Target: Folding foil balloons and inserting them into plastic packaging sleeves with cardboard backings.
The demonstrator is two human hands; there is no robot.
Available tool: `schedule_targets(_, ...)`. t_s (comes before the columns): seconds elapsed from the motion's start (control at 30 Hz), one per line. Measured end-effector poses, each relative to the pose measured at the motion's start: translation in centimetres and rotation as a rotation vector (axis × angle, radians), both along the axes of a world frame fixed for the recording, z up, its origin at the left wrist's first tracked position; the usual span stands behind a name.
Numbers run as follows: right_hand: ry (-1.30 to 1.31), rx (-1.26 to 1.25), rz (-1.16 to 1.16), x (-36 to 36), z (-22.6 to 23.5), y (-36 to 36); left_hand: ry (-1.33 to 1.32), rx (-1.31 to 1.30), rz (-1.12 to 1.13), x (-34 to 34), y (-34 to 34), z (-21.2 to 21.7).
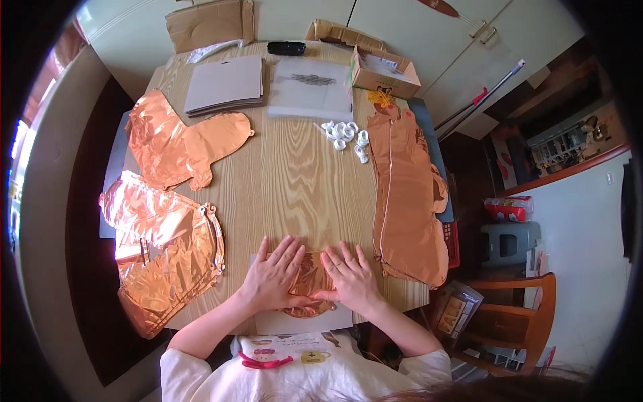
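Near the table's front edge, a folded piece of shiny rose-gold foil [312, 268], which looks like a flat foil balloon, lies on a pale grey card sheet [301, 324]. My left hand [273, 276] rests flat on the foil's left side, fingers stretched out. On its right side, my right hand [353, 281] lies with fingers spread, and the two thumbs come close together over the lower part. Neither hand grips anything. Two crumpled foil balloons, one upper [181, 144] and one lower [167, 248], spread along the left. A flatter stack of foil balloons [408, 201] lies at the right.
Toward the far side are a stack of grey cards [224, 84], clear plastic bags [311, 94], white ribbon rolls [340, 131], a black case [286, 48] and an open cardboard box [387, 75]. A wooden chair [536, 315] stands right of the table [295, 181].
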State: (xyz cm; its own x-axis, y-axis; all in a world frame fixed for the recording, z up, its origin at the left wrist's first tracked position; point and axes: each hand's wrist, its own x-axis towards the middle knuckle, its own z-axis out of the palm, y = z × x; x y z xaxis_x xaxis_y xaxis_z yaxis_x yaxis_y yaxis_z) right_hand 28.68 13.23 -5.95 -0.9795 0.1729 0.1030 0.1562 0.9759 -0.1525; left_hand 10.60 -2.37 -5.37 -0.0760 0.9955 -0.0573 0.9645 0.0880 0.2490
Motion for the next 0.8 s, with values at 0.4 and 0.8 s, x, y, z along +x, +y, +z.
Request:
schedule_targets(0.4, 0.03, 0.047, 0.005, 0.5, -0.6, 0.0, 0.071, -0.011, 0.172, -0.6, -3.7, -0.4)
schedule_targets(0.8, -0.019, 0.033, 0.014, 0.8, -0.9, -0.1, -0.105, 0.139, -0.144, 0.7, -0.3, 0.1)
